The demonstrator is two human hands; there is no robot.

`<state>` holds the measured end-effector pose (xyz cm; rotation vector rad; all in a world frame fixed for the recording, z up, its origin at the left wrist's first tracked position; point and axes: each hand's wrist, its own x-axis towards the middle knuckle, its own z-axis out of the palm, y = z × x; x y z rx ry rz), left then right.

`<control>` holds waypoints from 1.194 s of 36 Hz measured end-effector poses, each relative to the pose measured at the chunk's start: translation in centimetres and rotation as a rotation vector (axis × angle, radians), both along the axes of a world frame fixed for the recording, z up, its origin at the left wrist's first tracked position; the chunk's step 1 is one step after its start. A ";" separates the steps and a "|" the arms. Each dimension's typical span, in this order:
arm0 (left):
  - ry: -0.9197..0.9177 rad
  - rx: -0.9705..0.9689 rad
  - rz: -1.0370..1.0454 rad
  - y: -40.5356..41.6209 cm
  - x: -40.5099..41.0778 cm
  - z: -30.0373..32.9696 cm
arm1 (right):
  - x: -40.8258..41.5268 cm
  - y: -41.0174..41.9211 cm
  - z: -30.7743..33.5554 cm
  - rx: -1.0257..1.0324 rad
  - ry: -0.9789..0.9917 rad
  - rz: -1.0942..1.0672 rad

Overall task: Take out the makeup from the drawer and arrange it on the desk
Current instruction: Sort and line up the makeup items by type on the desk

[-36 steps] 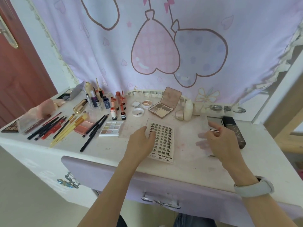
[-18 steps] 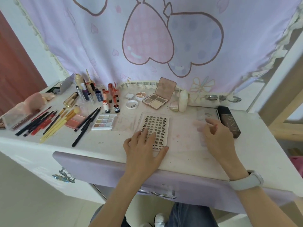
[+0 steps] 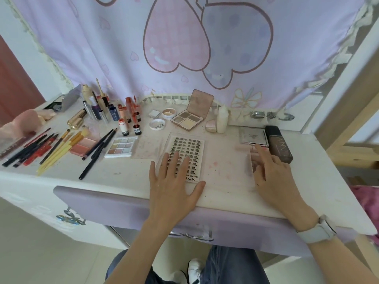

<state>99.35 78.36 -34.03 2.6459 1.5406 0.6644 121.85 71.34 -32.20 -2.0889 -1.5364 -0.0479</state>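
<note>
A lilac curtain printed with heart-shaped balloons hangs behind a white surface (image 3: 225,181) whose purple drawer front (image 3: 123,201) stands closed beneath the near edge.

Far left: pencils and liners (image 3: 30,148) lie fanned out, yellow-handled brushes (image 3: 59,150) beside them, then a pink blush pan (image 3: 83,146) and a nine-pan pastel palette (image 3: 121,147). Behind these stands a cluster of small bottles and tubes (image 3: 114,115).

Centre: the left hand (image 3: 174,189) rests flat, fingers (image 3: 173,162) straight and spread, on the near end of the lash tray (image 3: 184,158). It presses the tray and grips nothing. The tray is a flat white card carrying rows of small dark lash clusters, lettered at its near edge, lying roughly square to the front of the surface. An open pink compact (image 3: 191,113) sits behind it (lid raised toward the curtain).

Right: the right hand (image 3: 272,177) lies with its fingers extended over a clear, pinkish case (image 3: 253,158); it touches the case but does not appear to hold it, though contact is partly hidden. A silver compact (image 3: 253,136) and a dark foundation bottle (image 3: 279,144) lie just beyond.

Judgement: the step is final alignment. Slide with flat palms, light pressure, keeping edges parallel to the surface front; avoid dragging fingertips across the lashes, which would likely dislodge clusters. The task appears nearly complete.
</note>
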 end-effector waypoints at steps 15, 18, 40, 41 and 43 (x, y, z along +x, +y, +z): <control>0.030 -0.073 0.175 -0.2 1.8 -0.2 | -0.1 -2.6 -0.5 -0.035 -0.035 -0.018; 0.020 -0.085 0.186 -0.1 1.9 -0.3 | 0.0 -2.9 -0.4 0.002 0.035 -0.069; -0.600 -0.135 -0.008 -1.3 1.4 2.7 | -2.7 -2.1 2.8 0.429 0.633 0.245; -0.742 -0.251 -0.039 -1.6 1.3 3.4 | -3.2 -1.9 3.0 0.439 0.661 0.290; -1.001 -0.574 -0.099 -2.0 1.2 4.9 | -4.2 -1.5 3.1 0.457 0.698 0.383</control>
